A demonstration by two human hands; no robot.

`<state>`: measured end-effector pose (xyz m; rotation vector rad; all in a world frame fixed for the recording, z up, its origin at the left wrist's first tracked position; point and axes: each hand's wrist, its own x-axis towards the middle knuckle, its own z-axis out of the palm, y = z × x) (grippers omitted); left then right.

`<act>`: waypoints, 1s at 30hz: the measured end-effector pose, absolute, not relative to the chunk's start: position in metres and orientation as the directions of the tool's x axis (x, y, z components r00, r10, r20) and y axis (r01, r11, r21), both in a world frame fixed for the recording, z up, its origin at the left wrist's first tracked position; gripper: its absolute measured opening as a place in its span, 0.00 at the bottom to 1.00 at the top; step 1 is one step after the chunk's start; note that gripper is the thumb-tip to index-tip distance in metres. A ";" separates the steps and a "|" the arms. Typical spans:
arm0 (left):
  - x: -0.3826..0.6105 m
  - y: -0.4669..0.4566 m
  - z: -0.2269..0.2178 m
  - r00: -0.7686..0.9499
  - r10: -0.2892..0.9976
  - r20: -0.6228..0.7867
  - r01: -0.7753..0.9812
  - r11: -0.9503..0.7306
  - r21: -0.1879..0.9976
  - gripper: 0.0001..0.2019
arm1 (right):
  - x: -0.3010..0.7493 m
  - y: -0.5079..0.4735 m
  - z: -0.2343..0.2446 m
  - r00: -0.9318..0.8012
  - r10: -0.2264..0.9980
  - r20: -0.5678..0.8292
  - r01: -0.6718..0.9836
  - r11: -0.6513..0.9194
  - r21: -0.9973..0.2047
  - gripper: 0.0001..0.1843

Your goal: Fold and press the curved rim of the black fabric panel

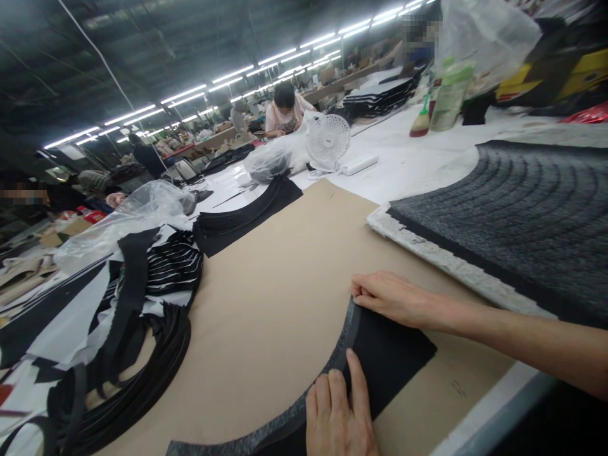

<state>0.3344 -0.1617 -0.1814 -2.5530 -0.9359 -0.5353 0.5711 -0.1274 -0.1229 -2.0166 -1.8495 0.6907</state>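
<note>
A curved black mat piece (384,358) with a grey ribbed edge lies on a brown paper sheet (270,297). My left hand (339,415) presses down on the mat's curved edge near the bottom, fingers together and flat. My right hand (394,297) reaches in from the right and pinches the mat's upper tip between closed fingers.
A large dark ribbed mat (522,215) on white backing lies at the right. Black strips and offcuts (142,329) pile at the left, with clear plastic bags (133,215). A small white fan (327,142) and bottles (449,95) stand farther back. Other people work at distant tables.
</note>
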 end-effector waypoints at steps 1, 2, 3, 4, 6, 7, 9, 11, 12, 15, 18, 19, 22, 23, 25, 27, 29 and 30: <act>0.334 -0.162 -0.182 0.707 0.530 0.469 0.671 -0.713 -0.205 0.24 | 0.571 -0.127 -0.123 0.045 0.989 -0.139 0.834 -0.114 -0.539 0.03; 0.335 -0.162 -0.182 0.706 0.528 0.472 0.671 -0.713 -0.206 0.24 | 0.572 -0.127 -0.122 0.043 0.989 -0.143 0.831 -0.115 -0.544 0.03; 0.335 -0.162 -0.182 0.706 0.526 0.474 0.671 -0.711 -0.210 0.24 | 0.572 -0.128 -0.120 0.039 0.988 -0.149 0.828 -0.116 -0.549 0.04; 0.335 -0.161 -0.182 0.706 0.525 0.476 0.672 -0.709 -0.215 0.24 | 0.572 -0.128 -0.119 0.036 0.987 -0.155 0.824 -0.117 -0.555 0.04; 0.335 -0.161 -0.182 0.707 0.520 0.479 0.673 -0.704 -0.229 0.23 | 0.572 -0.129 -0.115 0.031 0.986 -0.163 0.818 -0.119 -0.563 0.04; 0.335 -0.161 -0.182 0.709 0.517 0.480 0.672 -0.702 -0.235 0.23 | 0.572 -0.130 -0.114 0.030 0.986 -0.165 0.817 -0.120 -0.564 0.04; 0.335 -0.160 -0.182 0.713 0.510 0.482 0.667 -0.704 -0.244 0.22 | 0.572 -0.131 -0.114 0.034 0.986 -0.166 0.821 -0.122 -0.558 0.05; 0.335 -0.160 -0.181 0.717 0.501 0.484 0.662 -0.707 -0.248 0.22 | 0.571 -0.131 -0.116 0.044 0.986 -0.161 0.831 -0.125 -0.541 0.04; 0.335 -0.159 -0.181 0.718 0.498 0.486 0.660 -0.709 -0.249 0.22 | 0.570 -0.131 -0.118 0.053 0.986 -0.157 0.839 -0.129 -0.528 0.04; 0.335 -0.160 -0.180 0.714 0.502 0.489 0.664 -0.706 -0.245 0.22 | 0.567 -0.130 -0.123 0.081 0.986 -0.148 0.863 -0.143 -0.485 0.03; 0.335 -0.161 -0.181 0.710 0.514 0.481 0.668 -0.707 -0.232 0.23 | 0.564 -0.130 -0.125 0.101 0.984 -0.144 0.876 -0.157 -0.456 0.01; 0.335 -0.161 -0.181 0.710 0.518 0.478 0.669 -0.707 -0.228 0.23 | 0.563 -0.130 -0.126 0.113 0.984 -0.136 0.879 -0.162 -0.448 0.02; 0.335 -0.161 -0.181 0.705 0.528 0.474 0.673 -0.707 -0.215 0.22 | 0.561 -0.133 -0.126 0.145 0.985 -0.088 0.890 -0.169 -0.423 0.09; 0.335 -0.161 -0.182 0.702 0.531 0.474 0.676 -0.706 -0.211 0.22 | 0.561 -0.135 -0.126 0.143 0.987 -0.068 0.894 -0.158 -0.420 0.09; 0.335 -0.161 -0.182 0.696 0.535 0.479 0.681 -0.703 -0.204 0.22 | 0.561 -0.139 -0.123 0.101 0.995 -0.026 0.900 -0.102 -0.423 0.05; 0.336 -0.161 -0.182 0.689 0.537 0.488 0.687 -0.698 -0.203 0.22 | 0.561 -0.144 -0.120 0.004 0.998 0.055 0.900 0.021 -0.436 0.06; 0.336 -0.163 -0.181 0.679 0.541 0.496 0.696 -0.690 -0.201 0.22 | 0.561 -0.150 -0.119 -0.115 0.977 0.179 0.881 0.184 -0.436 0.10; 0.336 -0.163 -0.181 0.675 0.545 0.498 0.700 -0.686 -0.197 0.22 | 0.562 -0.154 -0.119 -0.165 0.958 0.233 0.869 0.253 -0.425 0.12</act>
